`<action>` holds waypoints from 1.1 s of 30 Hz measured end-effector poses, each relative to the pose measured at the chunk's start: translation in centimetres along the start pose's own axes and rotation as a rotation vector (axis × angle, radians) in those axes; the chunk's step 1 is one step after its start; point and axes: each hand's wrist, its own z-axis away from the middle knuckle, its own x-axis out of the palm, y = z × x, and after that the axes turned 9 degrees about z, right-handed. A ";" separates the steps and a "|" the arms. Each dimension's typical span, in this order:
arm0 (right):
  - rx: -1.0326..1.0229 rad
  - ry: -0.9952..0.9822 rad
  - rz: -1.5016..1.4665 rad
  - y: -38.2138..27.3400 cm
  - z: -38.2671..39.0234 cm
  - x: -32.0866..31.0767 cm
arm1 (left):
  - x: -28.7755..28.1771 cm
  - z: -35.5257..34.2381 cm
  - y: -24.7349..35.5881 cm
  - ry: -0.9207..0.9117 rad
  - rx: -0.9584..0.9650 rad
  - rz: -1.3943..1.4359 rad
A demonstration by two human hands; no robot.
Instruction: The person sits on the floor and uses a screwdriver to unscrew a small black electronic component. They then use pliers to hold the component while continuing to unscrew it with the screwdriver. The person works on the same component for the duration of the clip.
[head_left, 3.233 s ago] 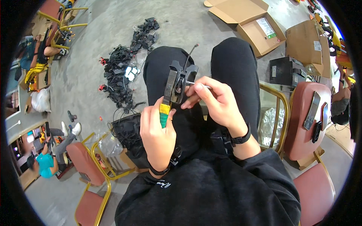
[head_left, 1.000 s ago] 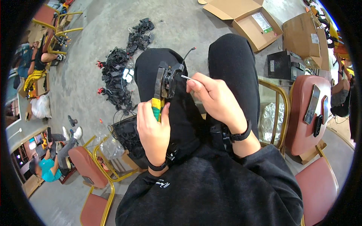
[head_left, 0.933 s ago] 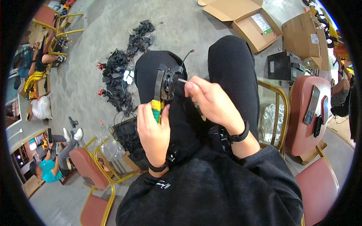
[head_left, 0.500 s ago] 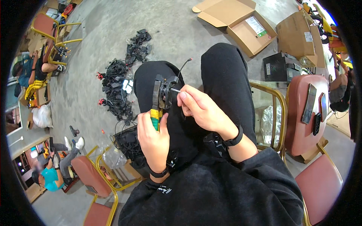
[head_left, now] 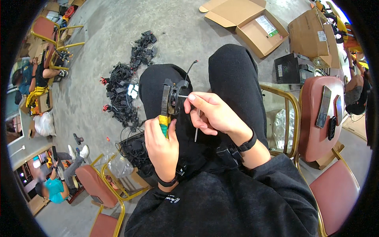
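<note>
Above my right thigh and lap, my left hand is closed round the lower part of a black plastic device wrapped in yellow and green tape. A short cable with a red tip sticks up from the device. My right hand pinches a thin metal rod, whose tip meets the device's right side. A second thin length hangs below my fingers, so it looks like an L-shaped hex key. Its bend is hidden in my fingers.
Heaps of black cabled devices lie on the floor ahead to the left. An open cardboard box and a black box stand ahead right. A chair at my right bears phones. Other people sit far left and far right.
My right hand has shifted its grip and turned a little at the device. The hanging length of the metal key now shows below the fingers. My left hand stays nearly still.
</note>
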 end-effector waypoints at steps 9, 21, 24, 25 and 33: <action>-0.087 0.209 0.290 0.1 -0.1 0.6 | 0.0 -0.1 -0.1 -0.003 -0.007 0.001; -0.755 0.640 1.132 1.0 -0.5 1.3 | -0.3 -0.1 -0.4 -0.018 -0.026 -0.017; -0.823 0.622 1.156 0.8 -0.7 0.9 | -0.8 -0.3 -0.7 -0.037 -0.057 0.023; -0.838 0.609 1.154 0.8 -0.7 0.8 | -0.9 -0.4 -0.8 -0.044 -0.070 0.043; -0.509 0.446 0.892 0.2 0.2 0.8 | -0.7 -0.4 -0.8 0.008 -0.077 0.064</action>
